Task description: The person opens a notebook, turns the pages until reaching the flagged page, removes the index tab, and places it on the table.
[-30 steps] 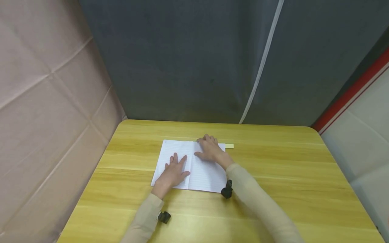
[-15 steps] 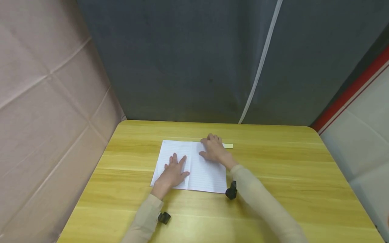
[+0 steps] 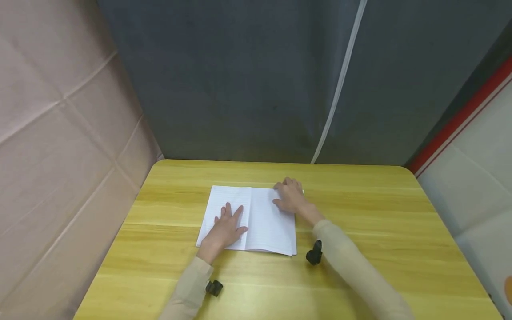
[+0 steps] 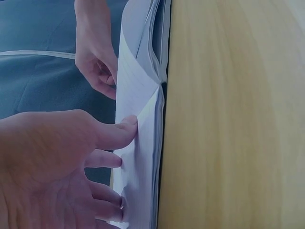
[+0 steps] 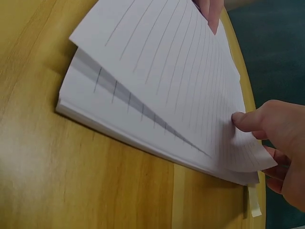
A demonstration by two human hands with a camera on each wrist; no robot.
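Lined notebook (image 3: pixel 250 220), lying open and flat on the wooden table (image 3: pixel 360 231), toward its far left quarter. The left-hand page is pressed down by the left hand (image 3: pixel 225 229), fingers straight and spread. The top right-hand leaf is lifted at its 1 o'clock corner, pinched by the right hand (image 3: pixel 291 198). Judged light, thin, limp and easily creased or torn; best taken at the free corner. A pale paper strip (image 5: pixel 254 206) lies just beyond that corner.
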